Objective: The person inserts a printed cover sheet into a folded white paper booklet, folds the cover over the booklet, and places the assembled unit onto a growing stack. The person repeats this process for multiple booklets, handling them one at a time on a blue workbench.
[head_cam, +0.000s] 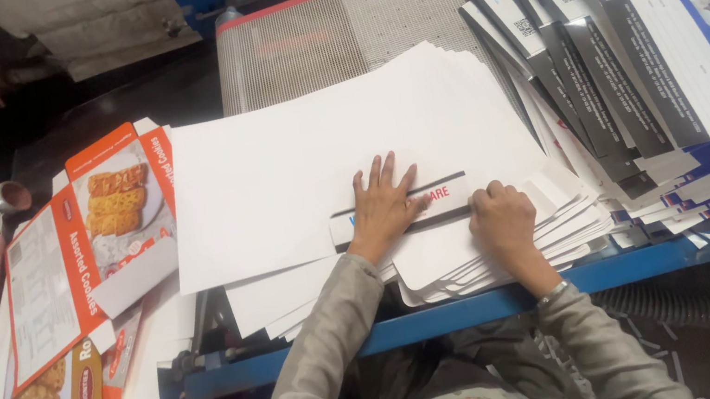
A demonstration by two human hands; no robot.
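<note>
We pressed our left hand, fingers spread flat, on a white die-cut carton blank atop the stack at the desk's near edge; our right hand curled closed, gripping its flap.

I see flattened packaging all over my bench. Under my hands lies a stack of white carton blanks, blank side up; its top sheet has a folded flap showing a dark stripe with red and blue print. To the left, unfolded orange-and-white biscuit cartons lie face up with pictures of golden biscuits, overlapping more of the same kind and a brown one at the far edge. To the right a fanned pile of blue, white and black carton blanks carries square code patches and small photo panels.
</note>
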